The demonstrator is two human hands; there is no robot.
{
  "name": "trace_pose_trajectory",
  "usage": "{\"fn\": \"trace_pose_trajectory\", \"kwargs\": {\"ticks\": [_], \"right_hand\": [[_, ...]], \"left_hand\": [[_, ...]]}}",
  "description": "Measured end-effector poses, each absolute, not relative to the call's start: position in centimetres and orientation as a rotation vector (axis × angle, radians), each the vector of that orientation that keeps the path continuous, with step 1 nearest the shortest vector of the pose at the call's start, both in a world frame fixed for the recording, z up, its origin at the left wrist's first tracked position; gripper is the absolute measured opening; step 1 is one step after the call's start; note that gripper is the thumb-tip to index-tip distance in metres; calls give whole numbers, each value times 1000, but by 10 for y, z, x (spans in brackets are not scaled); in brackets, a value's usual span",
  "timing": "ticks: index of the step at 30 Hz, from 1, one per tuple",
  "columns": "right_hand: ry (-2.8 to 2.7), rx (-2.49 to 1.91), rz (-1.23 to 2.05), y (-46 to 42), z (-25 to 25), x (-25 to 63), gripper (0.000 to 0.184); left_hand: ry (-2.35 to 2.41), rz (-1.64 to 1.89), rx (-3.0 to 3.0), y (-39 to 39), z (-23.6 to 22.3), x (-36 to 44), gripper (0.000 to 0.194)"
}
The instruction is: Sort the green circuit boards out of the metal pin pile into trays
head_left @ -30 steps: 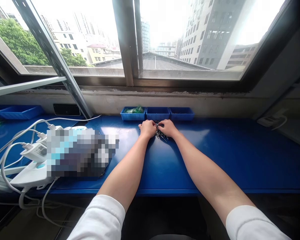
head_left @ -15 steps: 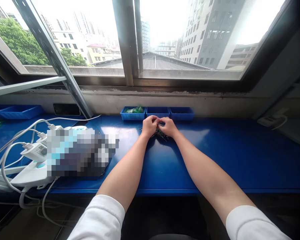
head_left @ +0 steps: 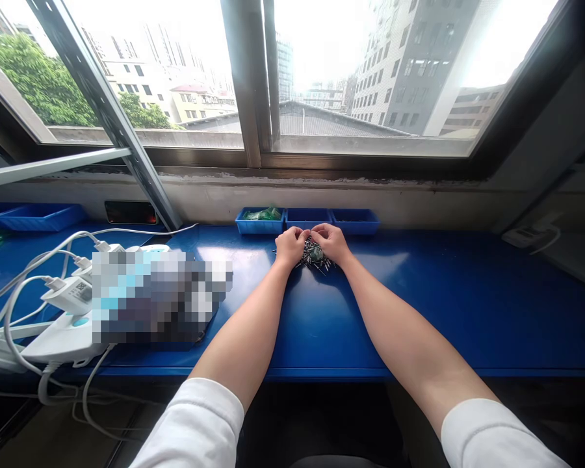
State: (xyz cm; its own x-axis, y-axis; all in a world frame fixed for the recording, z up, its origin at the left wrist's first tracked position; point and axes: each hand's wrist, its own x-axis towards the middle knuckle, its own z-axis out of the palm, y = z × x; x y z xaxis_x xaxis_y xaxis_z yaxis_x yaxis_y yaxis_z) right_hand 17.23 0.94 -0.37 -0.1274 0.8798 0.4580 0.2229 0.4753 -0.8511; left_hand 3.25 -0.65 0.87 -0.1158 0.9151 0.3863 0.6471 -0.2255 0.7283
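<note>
A small heap of thin dark and silvery pieces that look like screws (head_left: pixel 324 264) lies on the blue table, with a greenish piece (head_left: pixel 316 254) in its middle. At the heap's left edge is my left hand (head_left: pixel 290 247), its fingers curled and closed. My right hand (head_left: pixel 333 242) bends over the heap from the right, thumb and fingers pinched together. The two sets of fingertips are close to each other above the heap's far side. Whatever they hold is too small to make out.
Behind the hands stand a blue bin with green packets (head_left: pixel 260 221) and two more blue bins (head_left: pixel 355 222). At left lie a white power strip (head_left: pixel 63 341) with plugs and cables, a blurred-out object (head_left: pixel 160 299), a phone (head_left: pixel 130 212) and a metal post (head_left: pixel 112 110).
My right hand has shifted slightly up and right, and the fingertips have parted a little. More of the heap and its greenish piece now shows. The phone's screen looks lit.
</note>
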Motion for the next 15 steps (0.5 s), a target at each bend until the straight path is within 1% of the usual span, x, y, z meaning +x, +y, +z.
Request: {"fn": "trace_pose_trajectory", "kwargs": {"ticks": [4, 7, 9, 11, 15], "right_hand": [[-1562, -901, 894, 9, -1, 174, 30], [-1528, -859, 884, 10, 1, 176, 27], [-1550, -908, 736, 10, 2, 178, 26], [-1610, -1039, 513, 9, 2, 178, 28], [-1746, -1349, 150, 6, 1, 177, 46]], "left_hand": [[1771, 1204, 1876, -8, 10, 34, 27], [1799, 1216, 1862, -7, 9, 34, 30], [1845, 1254, 1821, -5, 8, 33, 33], [1907, 1271, 1767, -3, 6, 31, 32], [2033, 1185, 1711, 0, 3, 30, 25]]}}
